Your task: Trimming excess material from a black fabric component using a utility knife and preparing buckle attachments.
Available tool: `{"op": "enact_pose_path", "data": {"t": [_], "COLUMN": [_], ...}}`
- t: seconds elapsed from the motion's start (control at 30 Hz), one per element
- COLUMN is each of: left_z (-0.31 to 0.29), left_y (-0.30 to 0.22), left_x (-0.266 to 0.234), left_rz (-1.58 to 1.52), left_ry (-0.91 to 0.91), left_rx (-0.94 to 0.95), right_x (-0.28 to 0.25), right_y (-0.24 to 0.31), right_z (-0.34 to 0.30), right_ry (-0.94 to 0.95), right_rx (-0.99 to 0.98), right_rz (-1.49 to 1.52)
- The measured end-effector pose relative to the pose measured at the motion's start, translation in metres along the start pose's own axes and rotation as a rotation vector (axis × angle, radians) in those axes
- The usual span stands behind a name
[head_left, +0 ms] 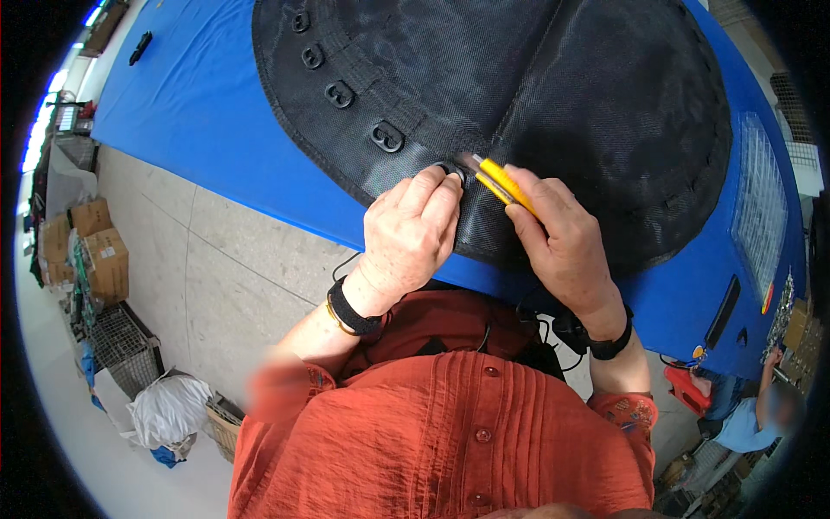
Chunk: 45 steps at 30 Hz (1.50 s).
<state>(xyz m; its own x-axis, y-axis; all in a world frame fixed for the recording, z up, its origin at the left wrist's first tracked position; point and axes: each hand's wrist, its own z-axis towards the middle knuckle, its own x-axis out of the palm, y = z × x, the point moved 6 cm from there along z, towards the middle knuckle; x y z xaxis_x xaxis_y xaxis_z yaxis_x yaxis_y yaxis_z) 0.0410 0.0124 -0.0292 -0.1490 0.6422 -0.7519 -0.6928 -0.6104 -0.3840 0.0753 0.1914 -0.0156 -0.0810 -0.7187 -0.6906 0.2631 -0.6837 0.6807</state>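
Observation:
A large round sheet of black mesh fabric [605, 130] lies over the blue-covered table in front of me. Several black plastic rings with a crossbar, such as this one [386, 136], are set in a curve along its left side. My left hand [411, 227] pinches a similar black plastic ring [451, 172] at the fabric's near edge, its fingers partly covering it. In my right hand [560, 229] is a slim yellow utility knife [500, 179], tip pointing up and left, close beside that ring. Whether the tip touches the fabric I cannot tell.
The blue table cover [194, 112] shows around the mesh. A clear plastic packet [761, 203] and a black strip [722, 311] lie on the right. Cardboard boxes [105, 259], a wire crate [125, 346] and a white bag [170, 408] stand left. Another person [748, 424] is at lower right.

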Motion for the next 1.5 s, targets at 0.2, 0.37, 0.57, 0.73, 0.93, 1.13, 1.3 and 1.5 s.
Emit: {"op": "enact_pose_path", "data": {"t": [0.2,0.37,0.57,0.73,0.93,1.13,1.3,1.5], "left_z": [0.001,0.0,0.001,0.001,0.001,0.001,0.001,0.001], "left_y": [-0.001,0.0,0.0,0.0,0.0,0.0,0.001,0.001], "left_x": [-0.001,-0.001,-0.001,-0.001,-0.002,-0.003,-0.001,-0.001], "left_rz": [-0.014,-0.012,-0.017,-0.034,-0.045,-0.038,-0.04,-0.033], "left_ry": [-0.01,-0.019,-0.003,-0.009,-0.005,-0.009,-0.03,-0.044], "left_rx": [0.0,0.007,0.004,0.006,0.007,0.011,0.015,0.023], "right_x": [-0.004,-0.005,-0.003,-0.002,-0.001,-0.001,-0.001,-0.002], "right_y": [-0.002,-0.002,0.0,0.001,0.005,0.006,0.007,0.008], "right_z": [0.001,0.002,0.004,0.005,0.006,0.006,0.005,0.005], "right_ry": [0.024,0.032,0.034,0.038,0.038,0.03,0.025,0.024], "right_rx": [0.068,0.023,0.008,-0.005,-0.017,-0.054,-0.054,-0.049], "right_rz": [0.072,0.07,0.04,0.006,-0.052,-0.07,-0.073,-0.073]}}
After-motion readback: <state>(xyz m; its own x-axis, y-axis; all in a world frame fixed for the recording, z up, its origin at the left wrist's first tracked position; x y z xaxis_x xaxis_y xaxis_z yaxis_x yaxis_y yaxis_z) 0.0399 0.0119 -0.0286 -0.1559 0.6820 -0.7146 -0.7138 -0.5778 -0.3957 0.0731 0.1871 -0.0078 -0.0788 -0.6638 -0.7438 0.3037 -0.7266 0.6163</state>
